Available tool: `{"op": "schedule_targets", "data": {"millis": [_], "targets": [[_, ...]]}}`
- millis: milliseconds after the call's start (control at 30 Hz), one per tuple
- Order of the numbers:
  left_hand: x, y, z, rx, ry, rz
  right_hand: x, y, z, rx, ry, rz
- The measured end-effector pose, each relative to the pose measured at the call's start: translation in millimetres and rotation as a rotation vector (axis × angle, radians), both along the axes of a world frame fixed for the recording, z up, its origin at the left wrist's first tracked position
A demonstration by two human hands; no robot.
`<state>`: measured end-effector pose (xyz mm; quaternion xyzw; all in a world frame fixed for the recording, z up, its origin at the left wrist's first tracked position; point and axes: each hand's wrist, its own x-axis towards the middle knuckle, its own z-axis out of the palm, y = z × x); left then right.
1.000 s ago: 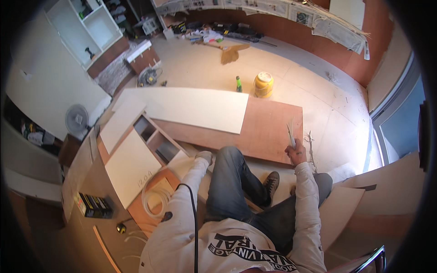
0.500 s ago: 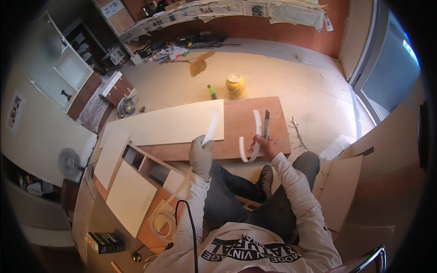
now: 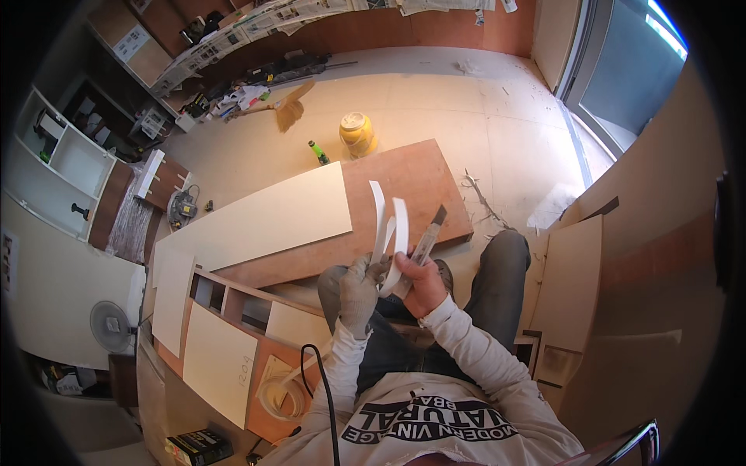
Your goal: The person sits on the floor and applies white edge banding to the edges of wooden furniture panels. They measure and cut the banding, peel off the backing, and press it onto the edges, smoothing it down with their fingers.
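I kept the gloved left hand (image 3: 359, 286) pinched on the white edging strip (image 3: 391, 233), raised above my lap so it curled free. My bare right hand (image 3: 423, 283) gripped the utility knife (image 3: 426, 242), blade up beside it, over the brown board (image 3: 404, 186).

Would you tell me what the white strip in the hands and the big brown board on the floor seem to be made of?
White strip: likely thin plastic or melamine edge banding; it curls and flexes. Brown board: probably plywood, matte reddish-brown wood-toned face.

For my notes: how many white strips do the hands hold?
2: both white strips stand up side by side, between the gloved left hand and the right hand.
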<state>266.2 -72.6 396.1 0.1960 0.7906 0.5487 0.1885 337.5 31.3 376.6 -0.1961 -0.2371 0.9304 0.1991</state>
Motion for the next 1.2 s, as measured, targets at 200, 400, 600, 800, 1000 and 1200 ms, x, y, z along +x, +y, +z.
{"op": "schedule_targets", "data": {"millis": [200, 400, 600, 800, 1000, 1200], "targets": [[6, -23, -5, 0.079, 0.207, -0.086, 5, -41, -11, 0.355, -0.158, -0.147], [28, -33, -34, 0.378, 0.126, 0.014, 6, -32, -12, 0.323, -0.096, -0.081], [13, -53, -27, 0.401, -0.159, -0.189, 14, -36, -5, 0.336, -0.135, -0.049], [-25, -53, 34, 0.467, -0.352, -0.354, 23, -57, 0, 0.347, -0.143, -0.087], [-18, -36, 51, 0.034, -0.145, -0.29, 27, -84, -5, 0.348, -0.198, -0.019], [-7, -25, 32, 0.024, 0.238, -0.296, 32, -78, -67, 0.631, -0.238, -0.207]]}}
